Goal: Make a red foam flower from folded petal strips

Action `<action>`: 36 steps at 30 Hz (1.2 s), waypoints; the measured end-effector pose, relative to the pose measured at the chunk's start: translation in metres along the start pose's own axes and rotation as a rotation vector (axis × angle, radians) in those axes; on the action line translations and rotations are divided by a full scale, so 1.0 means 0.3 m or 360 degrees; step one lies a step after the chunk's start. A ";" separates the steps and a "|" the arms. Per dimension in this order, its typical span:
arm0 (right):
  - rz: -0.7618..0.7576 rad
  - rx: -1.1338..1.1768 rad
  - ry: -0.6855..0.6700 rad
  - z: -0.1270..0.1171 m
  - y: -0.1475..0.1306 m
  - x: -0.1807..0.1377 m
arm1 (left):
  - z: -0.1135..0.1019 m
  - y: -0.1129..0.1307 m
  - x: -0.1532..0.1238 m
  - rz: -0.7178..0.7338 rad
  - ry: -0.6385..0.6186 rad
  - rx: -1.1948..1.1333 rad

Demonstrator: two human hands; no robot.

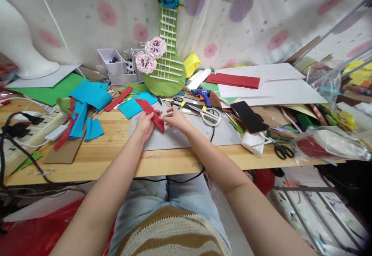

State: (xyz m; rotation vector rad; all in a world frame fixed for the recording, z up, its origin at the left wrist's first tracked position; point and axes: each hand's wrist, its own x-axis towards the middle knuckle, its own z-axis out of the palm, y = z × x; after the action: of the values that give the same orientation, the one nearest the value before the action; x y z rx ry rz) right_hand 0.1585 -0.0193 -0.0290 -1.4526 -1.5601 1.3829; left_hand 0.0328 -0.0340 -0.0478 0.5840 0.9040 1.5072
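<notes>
Both of my hands hold a red strip of felt or paper (147, 108) above a grey cutting mat (203, 134) on the wooden table. My left hand (144, 124) grips the strip from the left, with fingers curled round it. My right hand (175, 119) pinches its lower right end. The strip slants from upper left to lower right. White-handled scissors (207, 114) lie on the mat just right of my right hand.
A green cardboard guitar (167, 72) with paper flowers stands behind the mat. Blue felt pieces (90, 95), a blue glue gun (203, 95), a black phone (248, 116), black scissors (282, 150) and a power strip (31, 130) crowd the table. White sheets (270, 89) lie at the back right.
</notes>
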 end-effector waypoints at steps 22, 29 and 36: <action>-0.0012 0.0196 -0.0179 0.026 0.030 0.022 | 0.007 0.002 0.023 -0.0111 0.0077 -0.0335; 0.0005 0.0366 -0.0191 0.039 0.018 0.005 | -0.001 0.003 0.005 -0.0297 -0.0165 -0.0202; -0.0173 -0.0012 -0.0127 -0.020 0.013 -0.003 | 0.012 -0.010 -0.013 -0.0144 -0.0070 -0.0024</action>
State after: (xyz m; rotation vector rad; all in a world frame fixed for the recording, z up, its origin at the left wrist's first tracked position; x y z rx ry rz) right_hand 0.1655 -0.0191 -0.0306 -1.3114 -1.6700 1.3875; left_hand 0.0380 -0.0373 -0.0477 0.5560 0.8733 1.4139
